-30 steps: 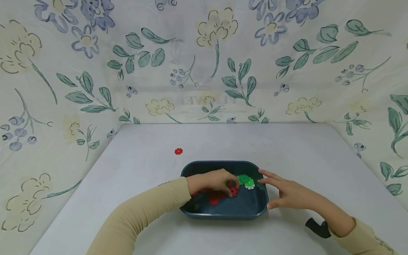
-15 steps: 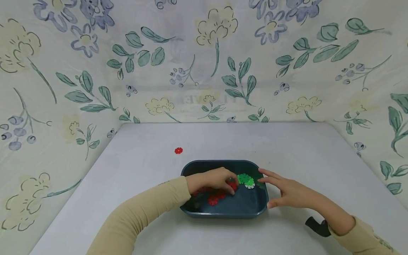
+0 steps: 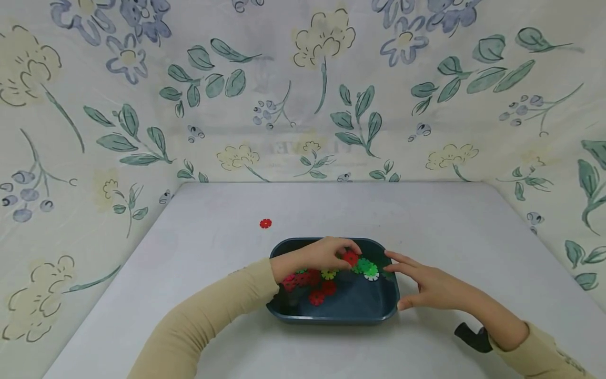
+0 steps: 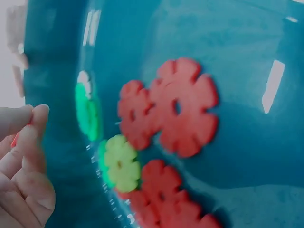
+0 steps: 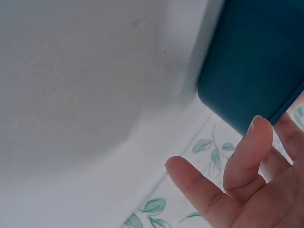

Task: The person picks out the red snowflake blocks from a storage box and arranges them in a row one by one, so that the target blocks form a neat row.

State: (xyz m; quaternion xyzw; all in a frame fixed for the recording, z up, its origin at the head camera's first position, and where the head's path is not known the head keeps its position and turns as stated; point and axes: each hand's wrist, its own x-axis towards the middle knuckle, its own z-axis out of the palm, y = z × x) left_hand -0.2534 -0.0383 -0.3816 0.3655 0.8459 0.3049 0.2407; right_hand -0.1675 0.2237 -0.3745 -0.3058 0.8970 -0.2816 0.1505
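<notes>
A dark blue-green tray (image 3: 357,305) holds several flower-shaped plastic discs. My left hand (image 3: 325,254) reaches over it and pinches a red flower-shaped disc (image 3: 351,258) between thumb and fingers; in the left wrist view only its red edge (image 4: 15,140) shows. Below the hand lie red discs (image 3: 316,298) and a yellow-green disc (image 3: 329,274). Green discs (image 3: 363,265) and a white one (image 3: 372,276) sit toward the tray's right end. My right hand (image 3: 433,287), fingers spread and holding nothing, is at the tray's right rim, fingertips touching or very near it.
One red disc (image 3: 265,223) lies on the white table (image 3: 213,231) behind the tray's left end. A black curved object (image 3: 473,338) is beside my right wrist. Floral cloth (image 3: 303,121) walls the table at the back and both sides.
My left hand has moved up toward the tray's back with the red disc, uncovering the yellow-green disc and more red ones. My right hand has stayed in place.
</notes>
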